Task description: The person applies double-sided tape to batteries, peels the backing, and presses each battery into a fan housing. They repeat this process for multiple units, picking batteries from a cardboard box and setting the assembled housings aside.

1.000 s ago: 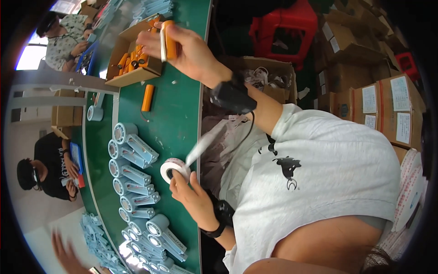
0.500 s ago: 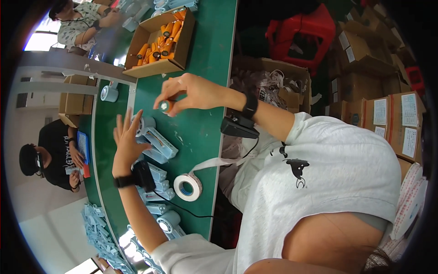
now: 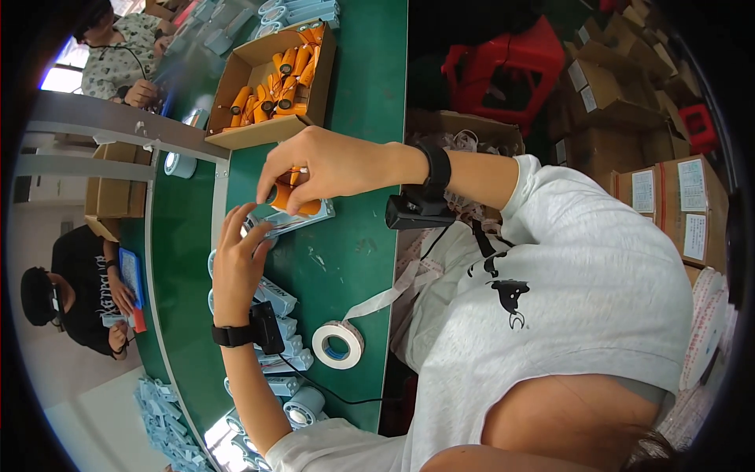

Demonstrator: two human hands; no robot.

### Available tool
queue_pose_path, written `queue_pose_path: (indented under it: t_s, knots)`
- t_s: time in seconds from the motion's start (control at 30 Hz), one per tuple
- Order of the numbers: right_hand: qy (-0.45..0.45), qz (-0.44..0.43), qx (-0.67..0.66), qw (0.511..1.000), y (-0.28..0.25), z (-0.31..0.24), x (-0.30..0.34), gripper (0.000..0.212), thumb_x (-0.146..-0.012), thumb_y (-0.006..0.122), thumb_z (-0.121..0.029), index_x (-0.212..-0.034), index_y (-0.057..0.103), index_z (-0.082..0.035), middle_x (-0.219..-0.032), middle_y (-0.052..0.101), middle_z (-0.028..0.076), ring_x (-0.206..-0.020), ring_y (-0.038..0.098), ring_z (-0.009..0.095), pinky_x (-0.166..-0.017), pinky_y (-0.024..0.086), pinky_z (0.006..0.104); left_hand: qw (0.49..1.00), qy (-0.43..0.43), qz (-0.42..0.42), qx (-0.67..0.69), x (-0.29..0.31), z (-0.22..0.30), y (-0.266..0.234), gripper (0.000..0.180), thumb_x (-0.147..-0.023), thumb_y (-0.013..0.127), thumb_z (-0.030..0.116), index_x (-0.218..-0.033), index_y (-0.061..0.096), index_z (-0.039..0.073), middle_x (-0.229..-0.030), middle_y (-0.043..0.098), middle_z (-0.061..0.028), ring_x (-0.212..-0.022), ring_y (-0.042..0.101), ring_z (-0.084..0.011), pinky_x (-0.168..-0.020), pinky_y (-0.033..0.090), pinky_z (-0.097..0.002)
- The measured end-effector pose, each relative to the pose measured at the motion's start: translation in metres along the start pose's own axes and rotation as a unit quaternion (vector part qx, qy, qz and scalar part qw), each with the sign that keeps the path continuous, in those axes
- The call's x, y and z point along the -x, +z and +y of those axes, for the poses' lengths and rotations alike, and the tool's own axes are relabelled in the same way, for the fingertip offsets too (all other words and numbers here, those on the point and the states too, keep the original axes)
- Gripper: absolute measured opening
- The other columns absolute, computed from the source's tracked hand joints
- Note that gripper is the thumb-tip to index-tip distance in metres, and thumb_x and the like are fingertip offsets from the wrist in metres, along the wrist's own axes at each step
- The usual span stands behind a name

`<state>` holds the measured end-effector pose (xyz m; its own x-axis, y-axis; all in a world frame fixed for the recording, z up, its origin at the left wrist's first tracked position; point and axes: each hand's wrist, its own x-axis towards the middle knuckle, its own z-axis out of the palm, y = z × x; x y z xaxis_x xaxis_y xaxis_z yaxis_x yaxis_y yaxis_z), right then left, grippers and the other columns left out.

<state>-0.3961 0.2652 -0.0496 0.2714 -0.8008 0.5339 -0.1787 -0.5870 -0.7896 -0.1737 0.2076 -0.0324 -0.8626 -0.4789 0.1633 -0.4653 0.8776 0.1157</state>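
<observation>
My right hand (image 3: 303,169) is closed round an orange cylindrical battery (image 3: 292,198), its dark end facing my left hand. Just beside it, my left hand (image 3: 238,263) has its fingers and thumb curled round the head end of a light-blue handheld fan (image 3: 321,214). The fan's handle reaches out beneath the battery, and much of its head is hidden by my fingers. Several more light-blue fans (image 3: 303,407) lie along the green table (image 3: 358,291), some of them behind my left wrist.
A cardboard box (image 3: 224,139) of orange batteries stands beyond my right hand. A roll of white tape (image 3: 354,358) lies on the table, its strip trailing over the edge. Across the bench, one co-worker (image 3: 82,275) handles parts near a blue tray (image 3: 130,267); another (image 3: 118,59) sits farther off.
My left hand has gone from spread fingers to a grip on the fan, which has shifted toward my right hand. The battery has tilted, so its orange side now shows.
</observation>
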Motion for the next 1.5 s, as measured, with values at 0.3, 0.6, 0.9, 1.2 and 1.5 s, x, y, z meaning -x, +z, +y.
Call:
queue_pose_path:
  t_s: [0.3, 0.6, 0.9, 1.2, 1.5]
  knots:
    - [-0.073, -0.085, 0.094, 0.989, 0.013, 0.018, 0.001, 0.024, -0.069, 0.062, -0.003, -0.092, 0.056, -0.001, -0.082, 0.054, 0.009, -0.074, 0.056, 0.023, -0.066, 0.045, 0.0295, 1.0, 0.017, 0.005, 0.004, -0.002, 0.004, 0.021, 0.016, -0.07, 0.06, -0.001, -0.085, 0.058, 0.004, -0.113, 0.049, -0.0106, -0.113, 0.041, -0.0295, -0.096, 0.028, -0.0425]
    - [-0.013, -0.215, 0.257, 0.942, 0.01, -0.002, -0.007, 0.024, -0.072, 0.058, -0.003, -0.091, 0.045, 0.001, -0.089, 0.051, 0.013, -0.08, 0.055, 0.03, -0.069, 0.043, 0.0364, 1.0, 0.013, 0.02, -0.001, 0.001, 0.008, 0.025, 0.013, -0.071, 0.06, 0.001, -0.084, 0.058, 0.003, -0.111, 0.05, -0.0111, -0.109, 0.042, -0.0284, -0.096, 0.025, -0.0429]
    - [-0.059, -0.237, 0.134, 0.96, 0.002, 0.009, -0.019, 0.02, -0.068, 0.057, 0.001, -0.083, 0.045, 0.002, -0.084, 0.052, 0.013, -0.077, 0.055, 0.029, -0.065, 0.044, 0.0346, 0.998, -0.011, 0.043, 0.049, 0.005, 0.011, 0.018, 0.013, -0.069, 0.064, 0.005, -0.082, 0.059, 0.004, -0.108, 0.054, -0.0099, -0.105, 0.046, -0.0275, -0.094, 0.027, -0.0393]
    - [-0.048, -0.181, 0.128, 0.974, -0.004, 0.011, -0.004, 0.023, -0.066, 0.06, 0.001, -0.085, 0.046, 0.0, -0.081, 0.052, 0.011, -0.074, 0.056, 0.027, -0.062, 0.045, 0.0336, 0.99, -0.048, 0.06, 0.12, 0.0, 0.013, 0.022, 0.018, -0.068, 0.066, 0.008, -0.085, 0.061, 0.005, -0.111, 0.052, -0.0074, -0.107, 0.043, -0.0271, -0.093, 0.026, -0.0409]
    - [-0.21, 0.018, 0.087, 0.974, -0.009, -0.008, -0.007, 0.021, -0.066, 0.06, 0.004, -0.084, 0.049, 0.0, -0.081, 0.053, 0.01, -0.075, 0.057, 0.026, -0.061, 0.045, 0.0331, 0.996, -0.039, 0.021, -0.075, -0.003, 0.018, 0.037, 0.023, -0.068, 0.066, 0.009, -0.09, 0.059, 0.007, -0.11, 0.049, -0.0088, -0.108, 0.04, -0.0284, -0.093, 0.024, -0.0479]
